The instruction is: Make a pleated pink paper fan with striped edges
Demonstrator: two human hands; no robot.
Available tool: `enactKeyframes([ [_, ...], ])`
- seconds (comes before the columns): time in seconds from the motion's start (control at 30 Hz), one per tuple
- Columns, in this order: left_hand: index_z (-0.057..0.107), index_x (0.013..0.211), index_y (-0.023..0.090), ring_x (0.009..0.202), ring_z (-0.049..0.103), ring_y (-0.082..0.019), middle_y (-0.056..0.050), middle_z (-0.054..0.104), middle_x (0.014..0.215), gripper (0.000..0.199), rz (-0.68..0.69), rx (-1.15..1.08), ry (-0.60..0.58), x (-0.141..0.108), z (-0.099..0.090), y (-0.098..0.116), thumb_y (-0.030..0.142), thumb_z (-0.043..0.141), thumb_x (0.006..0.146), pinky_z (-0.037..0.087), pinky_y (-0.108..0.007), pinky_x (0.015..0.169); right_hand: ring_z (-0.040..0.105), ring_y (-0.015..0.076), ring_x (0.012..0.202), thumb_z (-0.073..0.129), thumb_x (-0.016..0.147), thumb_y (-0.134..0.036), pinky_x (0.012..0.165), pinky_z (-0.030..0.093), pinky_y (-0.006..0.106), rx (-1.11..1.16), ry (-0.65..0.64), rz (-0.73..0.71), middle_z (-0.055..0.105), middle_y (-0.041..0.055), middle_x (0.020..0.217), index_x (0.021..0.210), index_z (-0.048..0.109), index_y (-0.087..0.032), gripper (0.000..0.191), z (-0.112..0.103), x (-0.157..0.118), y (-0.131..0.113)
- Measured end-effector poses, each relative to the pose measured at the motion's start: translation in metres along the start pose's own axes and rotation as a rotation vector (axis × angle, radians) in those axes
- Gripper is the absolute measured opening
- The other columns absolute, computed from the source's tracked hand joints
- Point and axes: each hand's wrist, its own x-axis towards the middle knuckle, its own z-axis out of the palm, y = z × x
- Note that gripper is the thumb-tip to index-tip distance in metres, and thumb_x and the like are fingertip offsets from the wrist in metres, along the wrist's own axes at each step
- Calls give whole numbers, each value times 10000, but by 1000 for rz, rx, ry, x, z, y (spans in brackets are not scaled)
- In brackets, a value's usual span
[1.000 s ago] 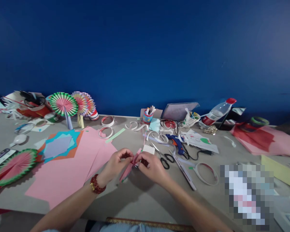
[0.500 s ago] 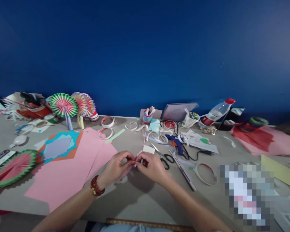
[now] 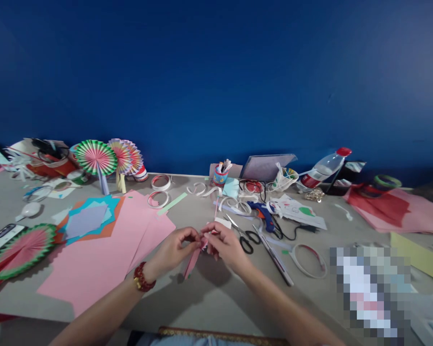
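Between my two hands is a narrow pink paper strip (image 3: 192, 265), its free end slanting down and to the left above the table. My left hand (image 3: 176, 249) is closed, thumb and forefinger pinching the strip near its upper end. My right hand (image 3: 228, 246) meets it there, thumb and forefinger closed on the same end while the other fingers curl loosely below. A bit of white shows at the pinched spot; fingers hide its details. Just beyond my right hand lie a small white paper piece (image 3: 223, 223) and black-handled scissors (image 3: 246, 245).
Pink paper sheets (image 3: 94, 274) spread at the left beside a green-edged paper fan (image 3: 25, 250). To the right are a utility knife (image 3: 274, 257), a blue glue gun (image 3: 265, 214) with its cord, and a tape roll (image 3: 308, 260). A plastic bottle (image 3: 324, 168) leans near the wall.
The pink strip has swung down and shows more of its length below my fingers. My right hand's fingers have shifted and loosened slightly; my left hand stays nearly in place.
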Motion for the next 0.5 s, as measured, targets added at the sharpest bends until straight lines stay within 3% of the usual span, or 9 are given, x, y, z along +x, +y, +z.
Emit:
enactKeyframes([
  [0.17, 600, 864, 167, 798, 615, -164, -27, 666, 835, 219, 6, -14, 6, 2, -2, -7, 378, 592, 923, 470, -256, 755, 556, 114, 505, 580, 835, -227, 463, 469, 214, -205, -11, -93, 596, -30, 677, 1050, 607, -226, 216, 0, -2, 8],
  [0.33, 621, 878, 181, 826, 634, -169, -27, 690, 871, 161, 70, 85, 19, 5, -3, 1, 323, 567, 931, 481, -263, 782, 625, 145, 691, 522, 828, -110, 618, 508, 269, -407, 10, -315, 665, 62, 1095, 1135, 628, -249, 352, -2, -1, 7],
  [0.5, 641, 893, 196, 852, 640, -174, -28, 703, 898, 151, 111, 208, 85, 5, -2, 6, 295, 537, 939, 485, -270, 801, 630, 187, 838, 547, 815, -95, 735, 485, 284, -514, 25, -364, 687, 46, 1005, 1059, 650, -230, 297, -3, 2, 5],
])
